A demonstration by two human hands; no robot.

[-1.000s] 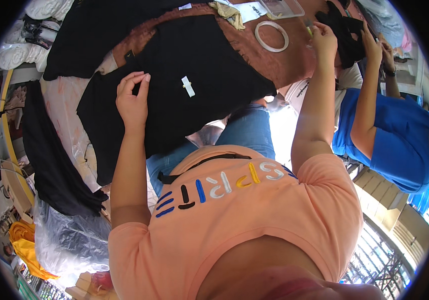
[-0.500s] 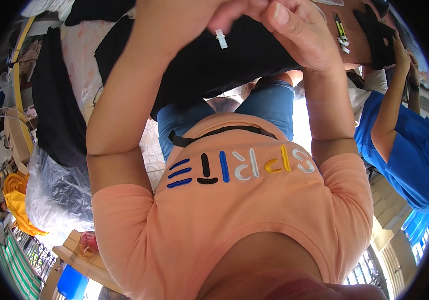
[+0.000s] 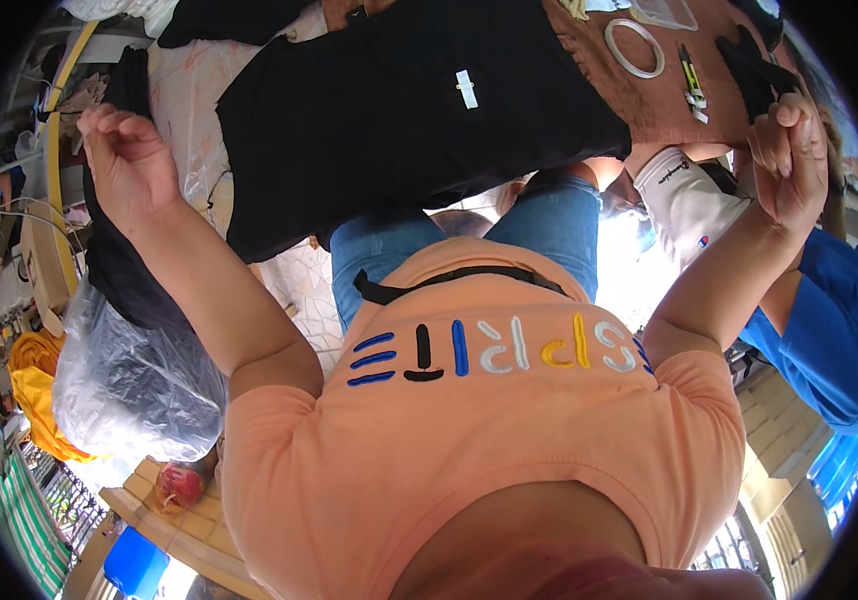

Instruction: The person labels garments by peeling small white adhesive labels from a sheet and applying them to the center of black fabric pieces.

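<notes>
A black cloth garment [image 3: 399,110] lies spread across the work surface in front of me and hangs over its near edge. On it, right of the middle, sits a small white tag [image 3: 466,88] with a yellowish band across it. My left hand [image 3: 136,165] is raised at the far left, beside the garment, its fingers loosely bent with nothing visible in them. At the far right my right hand [image 3: 789,165] is lifted too, fingers bent and apart from the garment; I see nothing in its grasp. It partly covers a co-worker's arm and dark cloth behind it.
On the brown surface at the right are a white ring-shaped roll [image 3: 635,48], a yellow-green cutter [image 3: 691,80] and a clear plastic container [image 3: 664,12]. A co-worker's blue sleeve [image 3: 809,320] is close on the right. A clear plastic bag [image 3: 139,380] stands at the left.
My hands, close together above the garment before, have moved wide apart to left and right. The white tag and the ring-shaped roll now show fully.
</notes>
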